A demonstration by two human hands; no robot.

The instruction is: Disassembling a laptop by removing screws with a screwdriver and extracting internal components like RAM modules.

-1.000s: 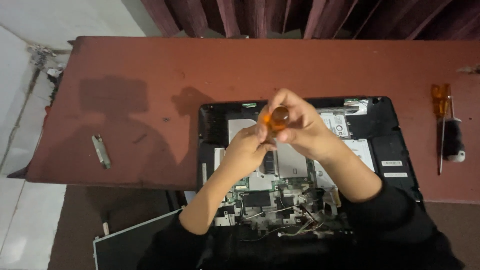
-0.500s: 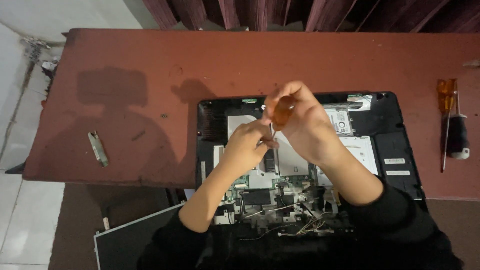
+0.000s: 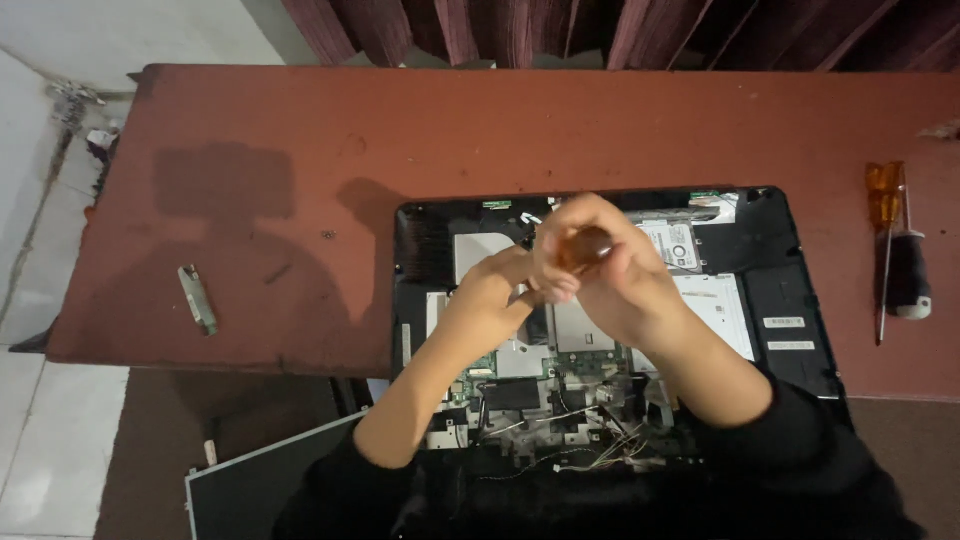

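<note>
An opened black laptop base lies on the reddish-brown table, its circuit board, metal plates and loose wires exposed. My right hand is wrapped around the orange handle of a screwdriver, held upright over the middle of the laptop. My left hand is just beside it, fingers pinched near the screwdriver's shaft, which is hidden between the hands. Both forearms reach in from the bottom, in black sleeves.
Two more screwdrivers lie at the table's right edge: one orange-handled, one black-and-white-handled. A small metal bracket rests at the left. A detached screen panel leans below the table's front edge. Dark curtains hang behind.
The orange handle has turned within my right hand, and both hands have shifted slightly over the same spot on the laptop. The view has drifted a little.
</note>
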